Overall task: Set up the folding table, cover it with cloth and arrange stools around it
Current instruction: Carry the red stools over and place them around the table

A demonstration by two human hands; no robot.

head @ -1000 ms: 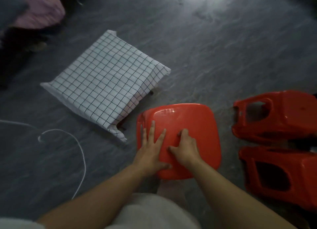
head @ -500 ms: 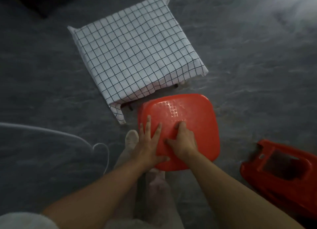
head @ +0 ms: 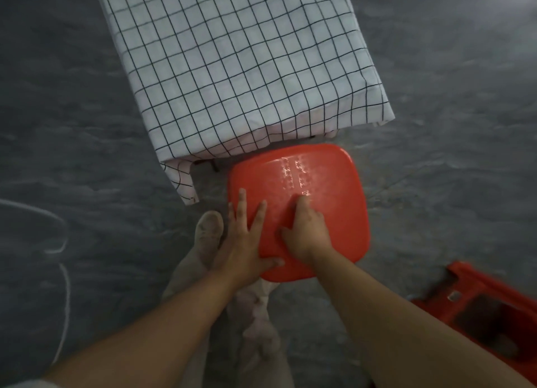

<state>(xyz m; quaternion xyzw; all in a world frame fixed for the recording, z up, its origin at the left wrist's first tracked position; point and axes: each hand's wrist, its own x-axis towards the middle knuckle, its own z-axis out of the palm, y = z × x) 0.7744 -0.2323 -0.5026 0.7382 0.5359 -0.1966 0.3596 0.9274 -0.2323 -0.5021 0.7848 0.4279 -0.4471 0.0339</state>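
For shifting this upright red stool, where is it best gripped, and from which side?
Probably the seat rim of the red stool, left and right edges, reached from above on the near side. Its top is flat with no handle, so the left hand and right hand only rest on it, and its far edge sits close to the cloth-covered table.

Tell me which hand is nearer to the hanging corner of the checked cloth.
Left. The left hand lies flat on the red stool seat, just right of that corner; the right hand rests farther right on the same seat.

Floor (head: 453, 131): table (head: 232, 67), stool (head: 325, 184), tipped stool (head: 494, 296), cord (head: 68, 297).
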